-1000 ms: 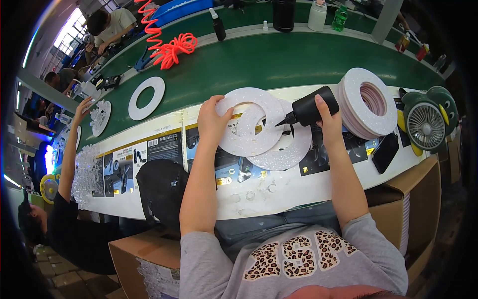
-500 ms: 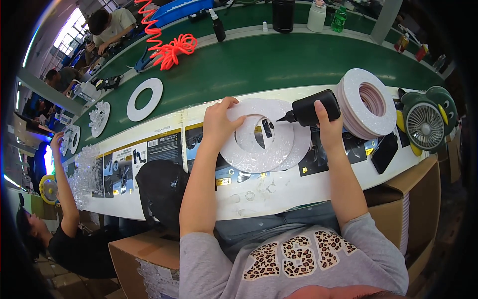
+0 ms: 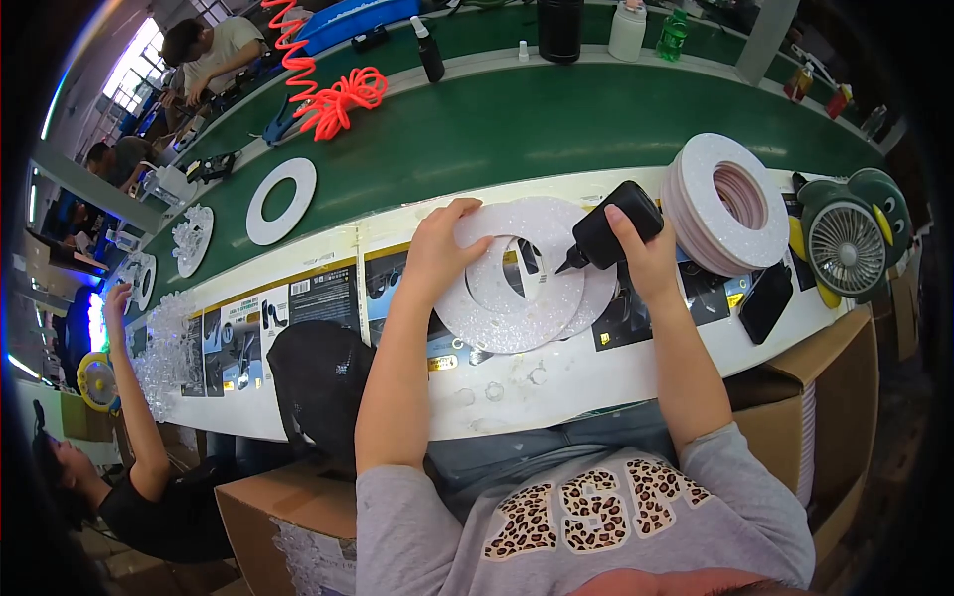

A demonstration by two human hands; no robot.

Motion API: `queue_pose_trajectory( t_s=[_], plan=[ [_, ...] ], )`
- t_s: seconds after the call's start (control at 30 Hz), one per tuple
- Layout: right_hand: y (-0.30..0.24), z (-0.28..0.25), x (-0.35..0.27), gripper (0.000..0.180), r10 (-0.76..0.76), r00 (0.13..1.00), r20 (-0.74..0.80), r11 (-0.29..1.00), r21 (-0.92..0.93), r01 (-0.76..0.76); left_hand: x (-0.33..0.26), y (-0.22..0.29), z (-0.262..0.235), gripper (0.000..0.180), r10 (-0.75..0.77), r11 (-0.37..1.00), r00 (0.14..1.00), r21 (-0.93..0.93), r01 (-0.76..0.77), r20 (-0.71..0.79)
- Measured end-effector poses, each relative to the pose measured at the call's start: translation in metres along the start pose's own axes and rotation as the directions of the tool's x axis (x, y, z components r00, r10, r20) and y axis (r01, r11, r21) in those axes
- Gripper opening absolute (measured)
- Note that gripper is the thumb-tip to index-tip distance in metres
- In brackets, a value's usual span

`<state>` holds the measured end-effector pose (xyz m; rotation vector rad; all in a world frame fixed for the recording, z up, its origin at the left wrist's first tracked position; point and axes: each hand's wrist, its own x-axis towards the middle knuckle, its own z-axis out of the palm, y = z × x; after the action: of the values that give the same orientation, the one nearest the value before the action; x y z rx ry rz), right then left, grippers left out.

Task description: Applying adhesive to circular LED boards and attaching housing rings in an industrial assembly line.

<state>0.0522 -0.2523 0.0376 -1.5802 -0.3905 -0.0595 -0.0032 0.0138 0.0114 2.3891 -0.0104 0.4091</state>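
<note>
My left hand (image 3: pixel 437 248) grips the upper left of a white glittery flat ring (image 3: pixel 502 323), its thumb at the inner hole and its fingers over the outer rim. A second white ring (image 3: pixel 599 296) lies partly under it, showing at the right. In my right hand (image 3: pixel 646 256) is a black squeeze bottle (image 3: pixel 618 226), tilted with its thin pointed nozzle down against or just over the held ring, right of the hole. Whether anything flows from the tip is too small to tell. Printed packaging sheets (image 3: pixel 636 316) lie beneath the rings.
At the right stand a stack of white rings (image 3: pixel 763 238), a dark phone (image 3: pixel 766 303) and a green fan (image 3: pixel 850 248). On the green belt lie a single ring (image 3: pixel 256 214) and a coiled red air hose (image 3: pixel 348 104). Clear plastic parts (image 3: pixel 164 348) are heaped left, near a co-worker (image 3: pixel 149 507).
The bottle has tipped steeper, and its nozzle has moved down along the ring's right side. The held ring has shifted slightly down and left with my left hand still on it.
</note>
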Motion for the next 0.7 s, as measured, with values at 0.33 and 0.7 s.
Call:
queue_pose_trajectory(
  t_s=[0.33, 0.7],
  plan=[
    [-0.0029, 0.0010, 0.0000, 0.033, 0.013, 1.000, 0.019, 1.000, -0.006, -0.012, -0.0003, -0.0018, 0.0006, 0.047, 0.012, 1.000, 1.000, 0.014, -0.012, 0.005],
    [-0.0004, 0.0009, 0.0008, 0.035, 0.029, 0.999, 0.020, 0.999, -0.033, -0.029, -0.0006, -0.0014, 0.0003, 0.047, 0.006, 1.000, 1.000, 0.015, -0.006, 0.006]
  ],
)
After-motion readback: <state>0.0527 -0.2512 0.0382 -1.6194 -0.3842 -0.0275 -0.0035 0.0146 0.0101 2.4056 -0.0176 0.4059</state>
